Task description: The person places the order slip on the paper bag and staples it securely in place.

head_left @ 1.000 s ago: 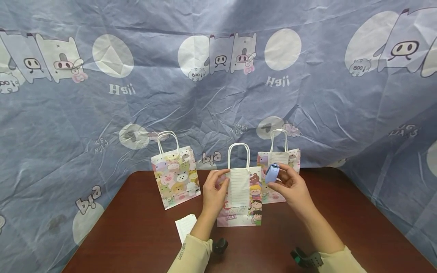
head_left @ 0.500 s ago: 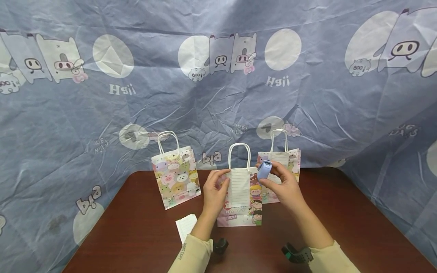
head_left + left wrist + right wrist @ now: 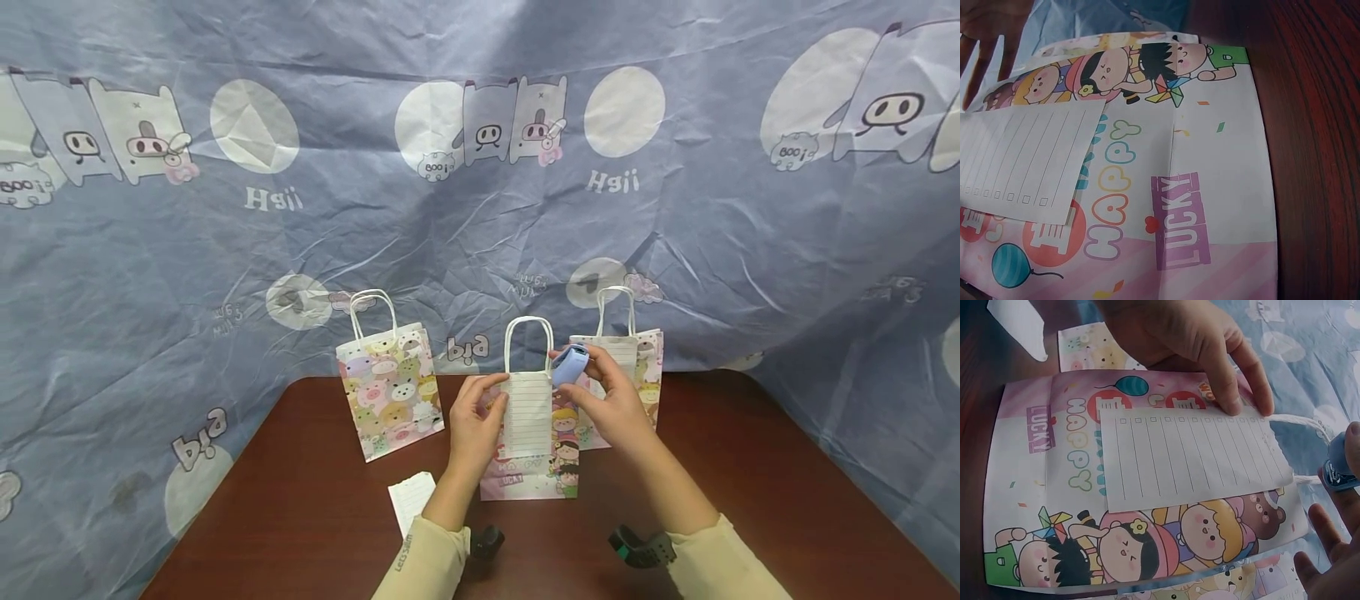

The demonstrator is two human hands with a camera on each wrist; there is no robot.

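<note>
A white paper gift bag (image 3: 528,486) with cartoon children and "HAPPY" and "LUCKY" lettering stands mid-table. A lined paper sheet (image 3: 528,421) lies flat against its front, its torn top edge (image 3: 1280,450) near the bag's opening. My left hand (image 3: 474,429) pinches the sheet's upper left corner at the bag's rim; in the right wrist view its thumb and a finger rest on the paper. My right hand (image 3: 615,408) holds a small blue stapler (image 3: 571,365) between thumb and fingers, close to the sheet's upper right corner. In the right wrist view the stapler (image 3: 1339,465) sits apart from the paper, by the white rope handles.
An animal-print gift bag (image 3: 390,400) stands at the back left. Another gift bag (image 3: 649,367), with a lined sheet on its front, stands behind my right hand. A loose lined sheet (image 3: 411,500) lies by my left forearm. A blue printed cloth (image 3: 480,225) hangs behind the brown table (image 3: 255,492).
My right hand has moved left with the stapler, from beside the middle bag to the upper right corner of its sheet. The left hand keeps its hold.
</note>
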